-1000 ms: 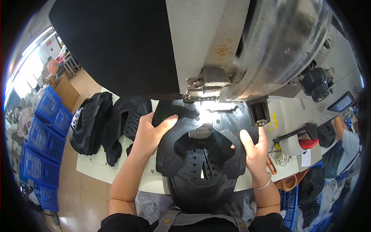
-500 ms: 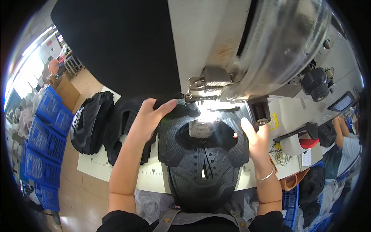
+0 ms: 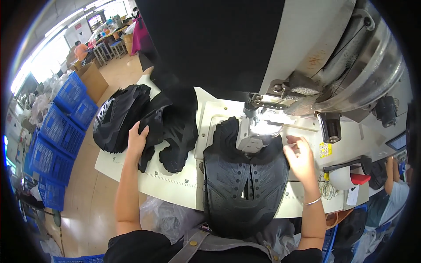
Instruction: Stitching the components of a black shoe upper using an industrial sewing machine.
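Observation:
A black shoe upper (image 3: 223, 175) with eyelets and a central slit lies under the head of a sewing machine (image 3: 252, 138), lit by a bright lamp. My right hand (image 3: 300, 155) is at its right edge, fingers loosely bent and apart, with nothing held in them. To the left, my left hand (image 3: 137, 139) pinches the edge of a black cut piece (image 3: 154, 125). That piece overlaps another black cut-out piece (image 3: 180, 131) on the table. Just beyond my left hand sits a stack of black shoe uppers (image 3: 123, 118).
The machine's large dark cover (image 3: 210, 44) hangs over the far middle. The pale table (image 3: 175, 186) has a ruled front edge. Blue crates (image 3: 57, 136) line the left side. A yellow label (image 3: 325, 150) and coiled cord (image 3: 326, 189) are at right, with another person's arm (image 3: 389, 175) beyond.
My left hand has left the upper at the machine and moved left onto the cut pieces. My right hand has stayed beside the upper. The view has shifted left.

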The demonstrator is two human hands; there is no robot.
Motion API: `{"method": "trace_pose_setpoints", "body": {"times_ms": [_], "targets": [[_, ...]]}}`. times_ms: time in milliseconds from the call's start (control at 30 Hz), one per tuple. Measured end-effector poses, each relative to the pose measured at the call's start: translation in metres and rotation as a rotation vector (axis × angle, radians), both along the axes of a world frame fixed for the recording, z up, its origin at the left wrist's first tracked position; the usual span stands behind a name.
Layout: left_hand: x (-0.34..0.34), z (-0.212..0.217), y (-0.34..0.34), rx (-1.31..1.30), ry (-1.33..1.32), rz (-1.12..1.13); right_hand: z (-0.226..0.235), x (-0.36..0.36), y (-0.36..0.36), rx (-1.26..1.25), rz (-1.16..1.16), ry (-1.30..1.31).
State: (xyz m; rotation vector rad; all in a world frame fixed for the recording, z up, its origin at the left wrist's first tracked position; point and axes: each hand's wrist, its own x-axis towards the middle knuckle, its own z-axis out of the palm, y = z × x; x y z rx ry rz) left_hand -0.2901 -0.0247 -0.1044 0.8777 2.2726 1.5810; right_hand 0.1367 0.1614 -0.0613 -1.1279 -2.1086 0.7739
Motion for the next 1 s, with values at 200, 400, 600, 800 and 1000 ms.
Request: {"method": "trace_pose_setpoints", "body": {"times_ms": [200,400,600,800,1000], "targets": [[0.011,0.028,-0.005,0.054,0.633,0.117,-0.016,0.006,-0.009,0.075,0.026,-0.061],[-0.004,0.049,-0.017,0.170,0.571,-0.167,-0.018,0.005,-0.010,0.186,0.004,-0.070],[-0.018,0.034,-0.013,-0.145,0.561,-0.202,-0.019,0.008,-0.010,0.185,-0.015,-0.090],[-0.026,0.014,-0.013,-0.258,0.531,-0.014,0.004,0.092,-0.010,0.666,-0.438,0.525],[-0.035,0.013,-0.010,-0.228,0.317,-0.104,0.036,0.238,-0.020,0.955,-0.729,0.293]]}}
